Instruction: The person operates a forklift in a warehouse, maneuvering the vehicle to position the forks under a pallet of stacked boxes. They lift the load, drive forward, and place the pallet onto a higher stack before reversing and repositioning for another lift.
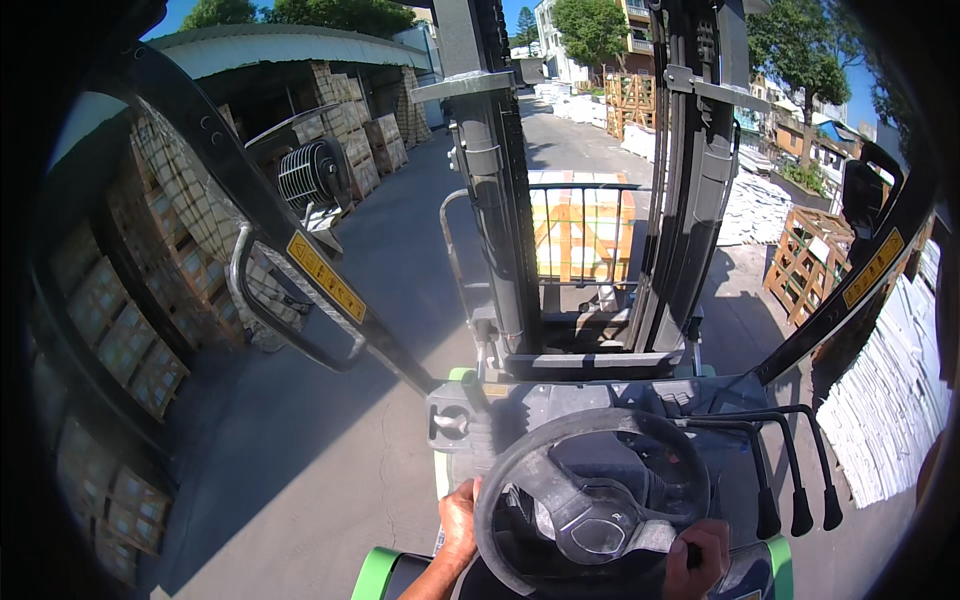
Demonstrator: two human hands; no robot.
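A black steering wheel [545,440] with dusty grey spokes stands before me in a forklift. My left hand [460,515] is closed at the left side of its rim; the fingertips are partly hidden behind the rim. At the lower right of the wheel, my right hand [698,560] is curled into a grip, its fingers folded over a dark part there. To the right of the wheel stand several black control levers [800,510], with neither hand on them. Beyond the dashboard [570,402] rises the dark mast [495,200]. A crate [580,228] with pale, wood-framed sides shows through the mast.
Wooden crates [140,500] line the shaded left side under a roof [280,50]. A black round caged machine [312,175] sits among them. On the right are an open wooden crate [808,262] and stacked white slabs [890,390]. A paved lane [555,130] runs ahead.
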